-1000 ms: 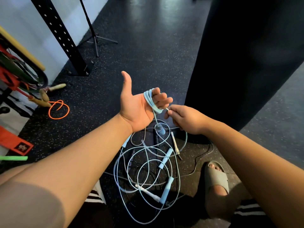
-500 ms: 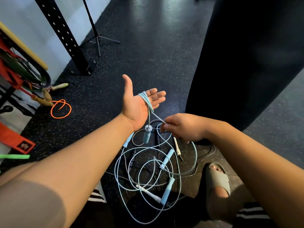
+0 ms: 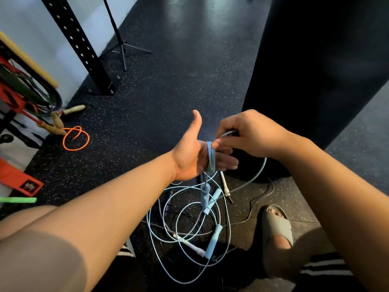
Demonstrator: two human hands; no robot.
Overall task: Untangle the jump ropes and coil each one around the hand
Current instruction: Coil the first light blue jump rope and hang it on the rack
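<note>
My left hand [image 3: 190,159] is held out with its thumb up and its fingers fairly straight. Several turns of a light blue jump rope [image 3: 211,160] are wound around those fingers. That rope's blue handle [image 3: 204,196] hangs just below the hand. My right hand [image 3: 250,134] is above the left fingers and pinches the same rope's free strand [image 3: 229,133]. The strand drops in an arc to the right into the tangled pile of ropes [image 3: 185,226] on the floor. In the pile lie a light blue handle [image 3: 213,242] and a white handle [image 3: 190,245].
A black punching bag [image 3: 315,70] stands close on the right. My sandalled foot [image 3: 277,228] is beside the pile. An orange rope [image 3: 75,138] with wooden handles, a black rack upright [image 3: 84,51], a tripod stand [image 3: 124,47] and red bands [image 3: 14,98] are on the left.
My right hand rose from below the left hand to above its fingers, carrying the strand up and over. The left fingers uncurled, and the hanging handle dropped lower.
</note>
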